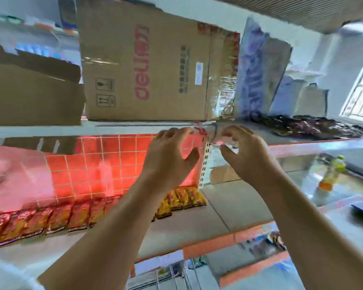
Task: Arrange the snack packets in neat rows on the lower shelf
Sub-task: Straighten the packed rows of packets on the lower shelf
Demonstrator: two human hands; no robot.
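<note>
**Two rows' worth of packets below, both hands up at the shelf lip**

Along the back of the lower shelf (pixel 197 231) we see the snack packets (pixel 57 218) standing in a line against the red tiled wall (pixel 105 162). Red ones run from the left edge toward the middle, each leaning on its neighbour. A smaller group of yellow packets (pixel 182 198) sits at the right end of the line, just beside the perforated upright (pixel 204 164). Our forearm hides the stretch between the two groups.

Neither hand is on the packets. Both are raised to the front edge of the upper shelf (pixel 92 129), near each other but not touching. Our left hand (pixel 170 153) has its fingers bent toward the shelf lip and its thumb spread wide; we cannot tell whether it grips anything. Our right hand (pixel 247 155) curls fingers and thumb around a clear glossy thing (pixel 225 143), too blurred to name.

On the upper shelf, right above the hands, stands a cardboard box (pixel 147 65) with red lettering upside down. A second brown box (pixel 29 95) sits to its left, and dark packets (pixel 323 126) lie flat to the right. Farther right, lower down, a bottle (pixel 331 172) with a green cap stands tilted.
</note>
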